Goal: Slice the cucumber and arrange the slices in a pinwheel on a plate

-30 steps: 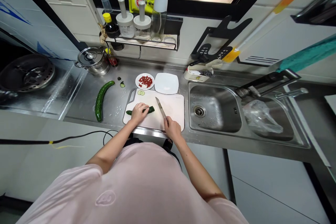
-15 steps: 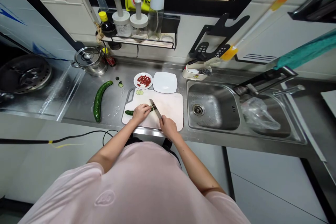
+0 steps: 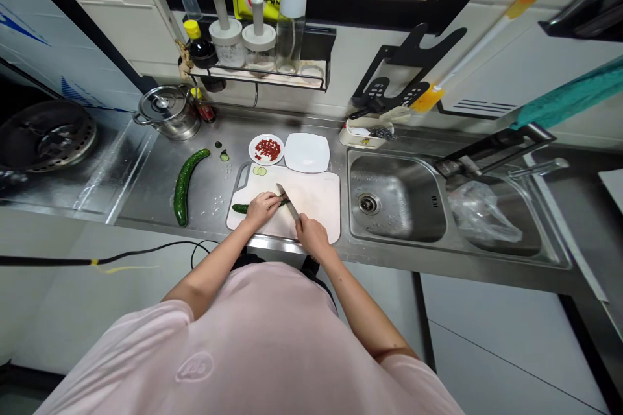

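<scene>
My left hand (image 3: 263,209) is closed over a green cucumber (image 3: 239,209) lying across the white cutting board (image 3: 316,194). The cucumber's left end sticks out past my palm, and its right end shows at the blade. In my right hand (image 3: 311,233) is the handle of a kitchen knife (image 3: 289,201). Its blade slants up and left, against the cucumber's right end close to my left fingertips. Two pale cucumber slices (image 3: 259,170) rest at the board's upper left. Behind the board stand a plate of chopped red pieces (image 3: 267,149) and a white square plate (image 3: 306,152).
A whole cucumber (image 3: 189,187) lies on the steel counter to the left, near small green scraps (image 3: 224,155). A lidded pot (image 3: 168,112) stands at the back left. On the right is a sink (image 3: 396,201); a plastic bag (image 3: 481,211) lies in its second basin.
My hands, the knife and the cucumber hold nearly the same place. The whole view has shifted very slightly.
</scene>
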The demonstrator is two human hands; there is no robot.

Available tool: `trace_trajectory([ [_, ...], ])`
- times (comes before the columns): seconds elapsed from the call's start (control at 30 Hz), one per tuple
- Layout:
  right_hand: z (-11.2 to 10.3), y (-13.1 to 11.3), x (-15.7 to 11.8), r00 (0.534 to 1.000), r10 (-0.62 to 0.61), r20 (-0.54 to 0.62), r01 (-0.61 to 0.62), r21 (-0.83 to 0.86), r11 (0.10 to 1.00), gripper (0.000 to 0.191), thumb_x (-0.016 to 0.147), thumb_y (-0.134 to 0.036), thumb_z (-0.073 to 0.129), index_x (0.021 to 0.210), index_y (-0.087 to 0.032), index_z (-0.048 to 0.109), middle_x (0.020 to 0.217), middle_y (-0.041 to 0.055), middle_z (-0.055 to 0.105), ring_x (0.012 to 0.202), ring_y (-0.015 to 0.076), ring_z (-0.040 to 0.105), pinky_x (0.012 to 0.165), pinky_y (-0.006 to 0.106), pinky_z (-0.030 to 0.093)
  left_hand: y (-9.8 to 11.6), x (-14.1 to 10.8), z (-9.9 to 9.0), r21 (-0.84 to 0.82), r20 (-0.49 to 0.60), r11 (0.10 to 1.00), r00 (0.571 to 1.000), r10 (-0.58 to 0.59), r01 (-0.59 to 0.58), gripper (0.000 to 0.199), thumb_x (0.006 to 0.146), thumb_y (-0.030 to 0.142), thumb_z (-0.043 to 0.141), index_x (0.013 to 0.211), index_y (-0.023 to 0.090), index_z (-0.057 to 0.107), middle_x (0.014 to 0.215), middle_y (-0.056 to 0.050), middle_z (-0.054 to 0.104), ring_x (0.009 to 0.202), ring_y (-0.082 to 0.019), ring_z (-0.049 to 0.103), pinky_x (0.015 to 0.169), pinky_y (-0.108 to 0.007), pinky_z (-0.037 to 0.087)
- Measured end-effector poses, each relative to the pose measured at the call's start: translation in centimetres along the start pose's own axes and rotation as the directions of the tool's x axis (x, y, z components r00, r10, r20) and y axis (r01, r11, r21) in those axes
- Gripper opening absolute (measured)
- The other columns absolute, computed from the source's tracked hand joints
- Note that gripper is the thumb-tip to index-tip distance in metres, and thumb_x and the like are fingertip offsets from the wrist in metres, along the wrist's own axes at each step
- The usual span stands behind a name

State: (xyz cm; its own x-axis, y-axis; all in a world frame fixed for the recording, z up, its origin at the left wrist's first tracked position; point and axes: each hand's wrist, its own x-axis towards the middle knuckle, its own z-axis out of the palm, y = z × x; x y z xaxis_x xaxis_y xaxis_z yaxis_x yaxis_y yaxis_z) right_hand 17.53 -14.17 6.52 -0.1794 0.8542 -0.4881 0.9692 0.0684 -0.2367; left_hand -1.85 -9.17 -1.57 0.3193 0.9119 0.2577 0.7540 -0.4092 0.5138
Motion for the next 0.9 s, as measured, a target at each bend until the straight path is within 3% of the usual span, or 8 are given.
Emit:
trace_trajectory([
  [0.9,-0.1,1.1,-0.6,0.997,-0.044,0.064,0.044,0.006,0.999,0.024,0.096,-0.026,0.032,0.107,-0.017,0.052,0.094,0.0116,0.066,0.087,0.0217,0.062,0.068,0.026,0.037,0.2,0.0,-0.1,-0.015,0.007,1.0,1.0,-0.005,0.005,0.025,0.091,0.031,0.046,0.102,0.025,0.068,0.098,-0.005,0.064,0.092,-0.016,0.057,0.084,-0.031,0.046],
])
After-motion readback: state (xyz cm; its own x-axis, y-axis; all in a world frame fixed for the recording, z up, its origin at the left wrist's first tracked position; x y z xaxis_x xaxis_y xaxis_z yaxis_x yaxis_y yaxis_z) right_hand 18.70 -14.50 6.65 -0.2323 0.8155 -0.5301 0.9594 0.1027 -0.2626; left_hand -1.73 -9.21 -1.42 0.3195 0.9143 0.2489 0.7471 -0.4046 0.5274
